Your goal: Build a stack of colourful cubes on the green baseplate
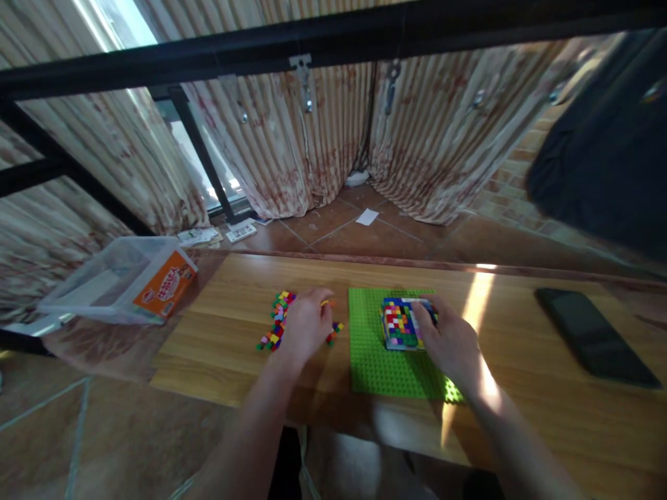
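A square block built of multicoloured toy bricks (400, 324) stands on a green studded baseplate (378, 371). My right hand (452, 340) is at the block's right side, thumb over its top and fingers curled at the far right corner; its grip hides that part. Left of the baseplate, a loose pile of small coloured bricks (280, 312) is spread on the wooden table (219, 340). Over this pile is my left hand (307, 323), its fingers bent and drawn together among the bricks. Whatever sits between those fingertips is too small to make out.
A dark phone-like slab (594, 337) lies at the table's right. Beyond the left end stands a clear plastic bin (114, 278) with an orange label. A black metal rail (344, 42) crosses above, before striped curtains (292, 146). A dark cloth shape (604, 146) hangs upper right.
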The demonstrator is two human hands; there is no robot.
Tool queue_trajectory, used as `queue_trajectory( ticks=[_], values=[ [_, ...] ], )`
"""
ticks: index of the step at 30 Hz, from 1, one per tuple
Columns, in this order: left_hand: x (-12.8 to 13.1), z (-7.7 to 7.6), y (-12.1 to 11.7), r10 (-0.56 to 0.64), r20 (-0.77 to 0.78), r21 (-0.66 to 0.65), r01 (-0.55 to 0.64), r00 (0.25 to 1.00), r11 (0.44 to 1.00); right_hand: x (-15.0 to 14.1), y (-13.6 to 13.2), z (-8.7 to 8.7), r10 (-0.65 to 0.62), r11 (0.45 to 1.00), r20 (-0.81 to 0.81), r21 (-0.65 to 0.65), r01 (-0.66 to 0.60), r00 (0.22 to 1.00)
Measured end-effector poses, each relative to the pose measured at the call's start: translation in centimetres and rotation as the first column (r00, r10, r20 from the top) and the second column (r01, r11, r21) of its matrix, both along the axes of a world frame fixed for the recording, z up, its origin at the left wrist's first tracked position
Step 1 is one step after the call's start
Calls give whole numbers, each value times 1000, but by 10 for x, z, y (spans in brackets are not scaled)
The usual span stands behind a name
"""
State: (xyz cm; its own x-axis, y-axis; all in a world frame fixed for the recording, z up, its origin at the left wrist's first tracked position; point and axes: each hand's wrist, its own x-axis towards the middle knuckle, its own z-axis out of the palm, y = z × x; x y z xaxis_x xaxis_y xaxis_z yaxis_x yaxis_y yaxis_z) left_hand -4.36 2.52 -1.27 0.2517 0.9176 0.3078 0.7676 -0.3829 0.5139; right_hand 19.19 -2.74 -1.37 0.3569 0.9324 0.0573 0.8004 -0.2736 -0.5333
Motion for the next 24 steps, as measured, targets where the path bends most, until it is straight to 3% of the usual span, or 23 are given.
queue_trajectory(
  ticks=[4,7,14,24],
  values=[
    [-42,-1,23,186,-119,-60,-194,975,979,0,-1,-2,30,1000,3,1,-30,1000],
    [-65,0,30,234,-175,-113,-256,956,960,-1,-1,-2,16,1000,-1,-14,-17,1000],
    [-83,-5,32,-38,-259,-176,-9,965,984,-1,-1,-1,9,999,9,-34,-9,1000],
    [-81,-4,28,-24,-231,-178,-19,973,984,2,-1,-5,6,999,42,-51,-4,999]
  ],
)
